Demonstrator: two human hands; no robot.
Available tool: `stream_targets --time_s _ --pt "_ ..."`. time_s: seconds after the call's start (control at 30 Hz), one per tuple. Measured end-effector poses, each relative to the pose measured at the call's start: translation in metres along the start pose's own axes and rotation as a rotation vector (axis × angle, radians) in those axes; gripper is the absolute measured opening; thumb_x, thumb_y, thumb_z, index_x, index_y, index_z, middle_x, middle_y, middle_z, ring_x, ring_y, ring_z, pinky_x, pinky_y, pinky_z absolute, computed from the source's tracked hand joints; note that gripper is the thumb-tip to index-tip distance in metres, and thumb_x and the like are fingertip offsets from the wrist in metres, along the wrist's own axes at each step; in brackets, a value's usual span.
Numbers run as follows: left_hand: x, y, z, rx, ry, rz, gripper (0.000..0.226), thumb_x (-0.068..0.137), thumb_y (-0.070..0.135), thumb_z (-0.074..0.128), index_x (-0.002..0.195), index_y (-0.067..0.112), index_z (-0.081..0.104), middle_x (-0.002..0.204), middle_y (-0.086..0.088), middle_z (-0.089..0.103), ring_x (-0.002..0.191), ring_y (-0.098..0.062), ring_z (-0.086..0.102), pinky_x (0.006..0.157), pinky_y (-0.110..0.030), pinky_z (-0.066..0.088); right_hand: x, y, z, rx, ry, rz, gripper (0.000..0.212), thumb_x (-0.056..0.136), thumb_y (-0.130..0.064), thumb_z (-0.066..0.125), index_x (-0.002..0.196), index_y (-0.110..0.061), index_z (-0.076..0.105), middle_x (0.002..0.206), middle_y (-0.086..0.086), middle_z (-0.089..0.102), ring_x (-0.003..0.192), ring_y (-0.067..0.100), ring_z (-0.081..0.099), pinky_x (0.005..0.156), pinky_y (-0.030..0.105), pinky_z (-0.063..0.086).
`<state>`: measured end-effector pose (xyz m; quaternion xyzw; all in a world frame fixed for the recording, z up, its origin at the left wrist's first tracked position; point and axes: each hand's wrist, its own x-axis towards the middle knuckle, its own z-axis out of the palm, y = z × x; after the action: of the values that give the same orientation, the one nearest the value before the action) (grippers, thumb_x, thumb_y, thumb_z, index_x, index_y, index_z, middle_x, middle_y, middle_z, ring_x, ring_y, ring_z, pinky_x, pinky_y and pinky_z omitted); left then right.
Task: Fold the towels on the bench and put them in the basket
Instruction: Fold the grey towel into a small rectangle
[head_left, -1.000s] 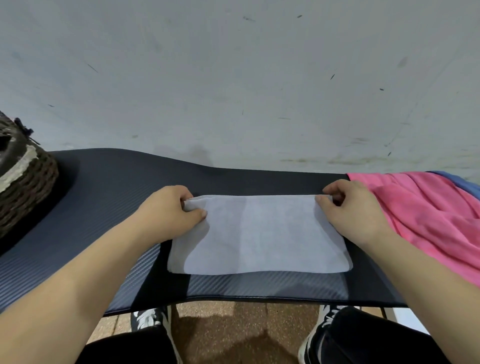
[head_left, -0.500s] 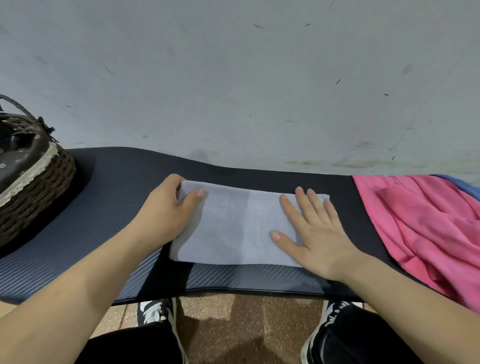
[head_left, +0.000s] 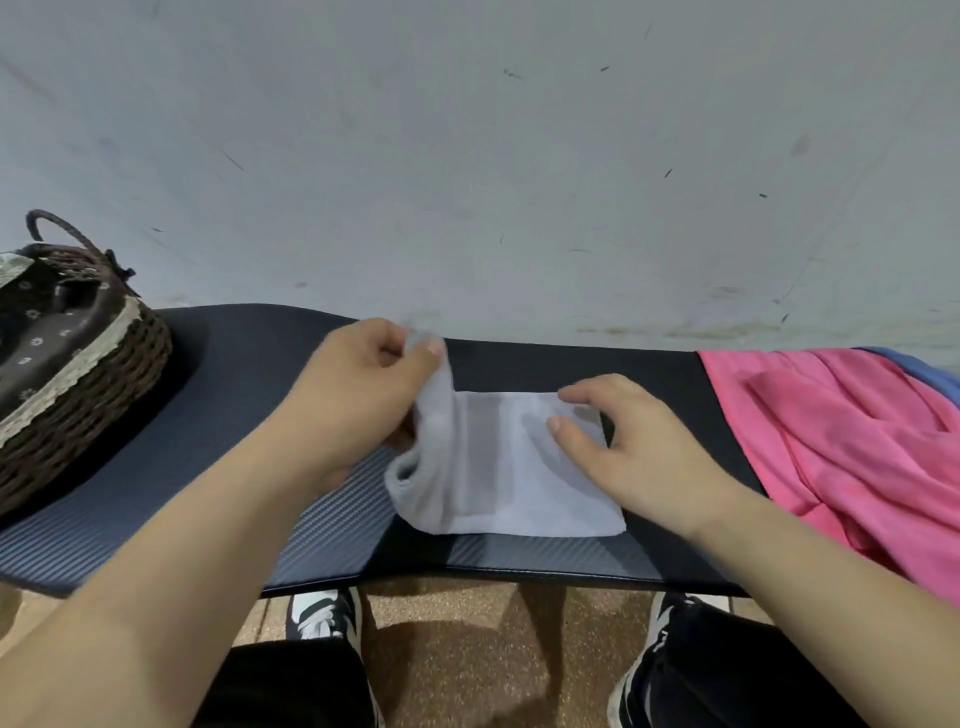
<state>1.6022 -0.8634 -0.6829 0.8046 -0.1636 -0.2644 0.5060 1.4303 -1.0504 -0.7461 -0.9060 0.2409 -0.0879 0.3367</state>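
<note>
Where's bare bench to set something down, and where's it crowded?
Widest bare bench lies between the basket and the left hand. A strip runs behind the white towel to the wall, a thinner one along the front edge. The gap between the right hand and the pink towel is narrow. The right end is crowded: pink towel over a blue towel.

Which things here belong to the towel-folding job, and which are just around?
Job: white towel, pink towel, blue cloth (likely another towel), basket, bench, left hand pinching the white towel, right hand resting on it.
Just around: shoes, wall.
</note>
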Motion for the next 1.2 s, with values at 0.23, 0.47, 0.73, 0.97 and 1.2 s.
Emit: stream_targets --time_s 0.23,0.47,0.73,0.97,1.2 --pt "0.005 0.014 0.082 0.205 -0.212 0.066 0.022 0.1 0.034 0.065 0.095 0.013 0.065 0.057 -0.009 0.072 0.051 -0.024 0.073 0.056 -0.035 0.063 0.01 0.014 -0.009 0.32 -0.055 0.314 0.024 0.099 -0.037 0.062 0.086 -0.019 0.072 0.068 -0.007 0.067 0.061 0.003 0.059 0.069 0.032 0.056" --pt "0.016 0.0 0.119 0.292 -0.281 0.049 0.02 0.099 0.032 0.068 0.104 0.012 0.067 0.068 -0.008 0.077 0.062 -0.02 0.077 0.071 -0.039 0.066 0.014 0.034 -0.01 0.417 -0.037 0.413 0.028 0.097 -0.034 0.06 0.083 -0.014 0.072 0.084 0.007 0.075 0.089 0.026 0.072 0.089 0.053 0.059" --pt "0.01 -0.004 0.085 0.323 -0.278 0.137 0.007 0.098 0.021 0.068 0.104 0.022 0.07 0.079 0.0 0.076 0.065 -0.014 0.075 0.066 -0.035 0.065 0.01 0.039 -0.004 0.357 -0.036 0.368 0.037 0.089 -0.049 0.071 0.087 -0.013 0.07 0.07 -0.003 0.063 0.068 0.013 0.059 0.078 0.049 0.06" --pt "0.008 -0.039 0.048 0.8 -0.144 0.166 0.038 0.092 0.048 0.069 0.119 0.024 0.057 0.088 0.011 0.062 0.08 -0.006 0.059 0.064 -0.025 0.046 0.013 0.031 0.007 0.204 0.01 0.3 0.032 0.084 -0.035 0.078 0.084 -0.008 0.062 0.064 -0.007 0.054 0.055 0.01 0.047 0.055 0.026 0.038" --pt "0.0 -0.06 0.049 0.688 -0.144 0.116 0.064 0.085 0.058 0.074 0.135 0.028 0.047 0.098 0.016 0.056 0.085 -0.003 0.057 0.062 -0.02 0.042 0.021 0.027 0.005 0.011 -0.026 0.334 0.034 0.088 -0.041 0.073 0.099 -0.011 0.059 0.089 -0.001 0.061 0.079 0.018 0.058 0.063 0.032 0.043"
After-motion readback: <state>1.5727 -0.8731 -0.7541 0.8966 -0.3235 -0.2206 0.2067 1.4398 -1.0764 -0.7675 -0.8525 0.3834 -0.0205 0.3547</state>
